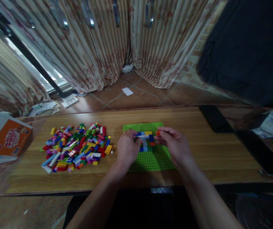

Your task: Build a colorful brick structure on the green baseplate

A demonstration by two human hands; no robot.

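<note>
A green studded baseplate (154, 162) lies on the table, with blue, yellow, light blue and orange toy bricks (145, 144) set on its middle. At the left side of these bricks, my left hand (128, 147) is closed, thumb and fingertips together. A pale, narrow brick (144, 136) extends from its fingertips over the built bricks; whether the hand grips it I cannot tell. Over the plate's right part, my right hand (173, 144) pinches a small orange-red brick (158, 133) between thumb and fingers, just right of the built bricks.
A wide pile of loose coloured bricks (79, 148) covers the left of the wooden table (193, 127). Beyond its left end stands a clear container with an orange label (9, 136). Dark flat panels (216, 119) lie at the right end. Striped curtains (98, 57) hang behind.
</note>
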